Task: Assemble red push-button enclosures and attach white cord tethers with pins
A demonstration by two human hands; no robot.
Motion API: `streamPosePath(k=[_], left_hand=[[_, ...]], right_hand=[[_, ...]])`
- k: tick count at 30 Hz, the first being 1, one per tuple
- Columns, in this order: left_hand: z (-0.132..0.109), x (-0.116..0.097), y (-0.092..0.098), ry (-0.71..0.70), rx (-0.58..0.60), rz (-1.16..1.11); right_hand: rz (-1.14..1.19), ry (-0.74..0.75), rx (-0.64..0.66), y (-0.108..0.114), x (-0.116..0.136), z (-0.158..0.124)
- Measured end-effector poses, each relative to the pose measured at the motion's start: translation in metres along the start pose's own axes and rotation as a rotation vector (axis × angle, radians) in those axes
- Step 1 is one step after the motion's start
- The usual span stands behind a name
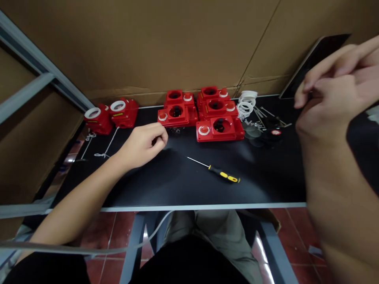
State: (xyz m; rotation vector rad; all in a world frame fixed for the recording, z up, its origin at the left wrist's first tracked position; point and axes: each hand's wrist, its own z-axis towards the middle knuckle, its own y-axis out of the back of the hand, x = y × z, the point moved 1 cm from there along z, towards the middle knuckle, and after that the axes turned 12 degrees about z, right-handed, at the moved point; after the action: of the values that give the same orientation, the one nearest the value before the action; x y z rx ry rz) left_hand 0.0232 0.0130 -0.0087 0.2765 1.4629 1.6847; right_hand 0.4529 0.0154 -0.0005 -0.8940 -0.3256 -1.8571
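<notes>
My left hand point(145, 144) hovers over the black tabletop, its fingers curled in toward the thumb, with nothing visible in them. At the upper right, my right hand point(328, 96) is raised with its fingers bent; another person's hand point(352, 59) overlaps it, and whatever may lie between them is hidden. A screwdriver point(223, 174) with a black and yellow handle lies on the table, apart from both hands. Behind it sit several red housings point(220, 128) with round openings and red buttons in white rings.
Two red housings point(124, 112) with white rings and tied cords stand at the left. White rings point(246, 104), clear discs point(253, 132) and small metal parts lie right of the middle. A dark panel point(314, 65) leans against the cardboard wall point(166, 47). A grey frame point(32, 51) borders the left side.
</notes>
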Motion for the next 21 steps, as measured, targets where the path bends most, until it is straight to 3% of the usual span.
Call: streamPosePath(k=[4, 8, 10, 16, 21], left_hand=[[0.000, 0.016, -0.009, 0.041, -0.160, 0.270], [0.003, 0.041, -0.024, 0.214, -0.232, 0.321], [0.003, 0.052, -0.031, 0.278, -0.200, 0.293], [0.004, 0.062, -0.038, 0.317, -0.099, 0.191], [0.000, 0.050, -0.032, 0.317, -0.200, 0.260]], right_hand=[[0.005, 0.192, -0.034, -0.013, -0.007, -0.006], [-0.182, 0.141, 0.088, -0.019, -0.005, -0.018], [-0.262, 0.100, 0.155, -0.018, -0.002, -0.023], [-0.505, -0.093, 0.545, -0.018, 0.011, -0.028], [-0.541, -0.103, 0.811, -0.016, 0.007, -0.029]])
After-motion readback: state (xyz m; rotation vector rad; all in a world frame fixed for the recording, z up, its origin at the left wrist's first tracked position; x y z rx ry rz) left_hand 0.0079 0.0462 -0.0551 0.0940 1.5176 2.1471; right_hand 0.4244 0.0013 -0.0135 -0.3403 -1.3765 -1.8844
